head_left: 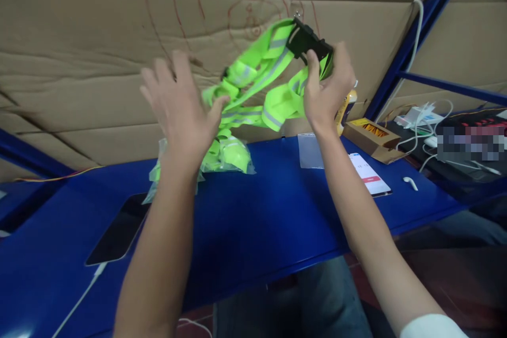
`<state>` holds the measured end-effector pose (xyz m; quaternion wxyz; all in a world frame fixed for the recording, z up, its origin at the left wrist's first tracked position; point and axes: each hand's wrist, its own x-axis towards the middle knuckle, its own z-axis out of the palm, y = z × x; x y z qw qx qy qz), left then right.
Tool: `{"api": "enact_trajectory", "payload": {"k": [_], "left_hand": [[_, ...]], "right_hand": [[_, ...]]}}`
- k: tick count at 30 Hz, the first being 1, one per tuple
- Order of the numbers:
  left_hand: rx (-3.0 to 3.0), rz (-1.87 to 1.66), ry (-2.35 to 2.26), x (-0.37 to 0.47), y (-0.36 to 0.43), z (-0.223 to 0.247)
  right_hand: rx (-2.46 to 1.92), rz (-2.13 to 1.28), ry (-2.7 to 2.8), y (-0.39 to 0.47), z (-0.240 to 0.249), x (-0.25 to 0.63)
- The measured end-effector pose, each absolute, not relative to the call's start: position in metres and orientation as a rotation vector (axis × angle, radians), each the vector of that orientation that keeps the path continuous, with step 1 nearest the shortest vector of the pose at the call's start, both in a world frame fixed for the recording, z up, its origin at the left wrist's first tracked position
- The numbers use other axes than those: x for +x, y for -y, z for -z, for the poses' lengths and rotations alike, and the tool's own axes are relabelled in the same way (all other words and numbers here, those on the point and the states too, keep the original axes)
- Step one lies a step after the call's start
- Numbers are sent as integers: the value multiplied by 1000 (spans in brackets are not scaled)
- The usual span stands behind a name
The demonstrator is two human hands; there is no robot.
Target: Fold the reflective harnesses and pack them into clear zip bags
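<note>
A neon yellow-green reflective strap (273, 63) with grey stripes hangs in the air above the table. Its black plastic buckle (307, 42) is gripped by my right hand (330, 82), thumb in front and fingers behind. My left hand (182, 103) is spread at the strap's left end, its fingers apart and blurred. The thumb lies against or just before the strap; I cannot tell if it touches. Below, clear plastic bags (237, 156) with more neon yellow-green material lie on the blue table (253, 211), partly behind my left wrist.
A dark phone (121, 229) with a white cable lies at left. On the right are a lit phone (368, 174), a white earbud (411, 184), an open cardboard box (372, 137), a yellow bottle (344, 111) and tangled cables. Cardboard sheets (79, 53) stand behind the table.
</note>
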<state>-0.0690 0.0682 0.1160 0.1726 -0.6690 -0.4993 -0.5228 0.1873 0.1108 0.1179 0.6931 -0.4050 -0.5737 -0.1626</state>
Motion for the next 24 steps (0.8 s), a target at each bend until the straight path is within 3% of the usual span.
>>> {"api": "enact_trajectory", "payload": {"k": [3, 10, 18, 24], "left_hand": [[-2090, 1470, 1496, -78, -77, -110], [-2305, 1536, 1071, -46, -55, -126], [-2346, 1406, 1144, -24, -53, -111], [-2440, 1526, 1288, -32, -50, -121]], "right_hand": [[-890, 221, 1400, -130, -110, 196], [-766, -93, 1845, -134, -111, 189], [-749, -105, 2075, -104, -125, 160], [-611, -67, 2114, -90, -130, 164]]}}
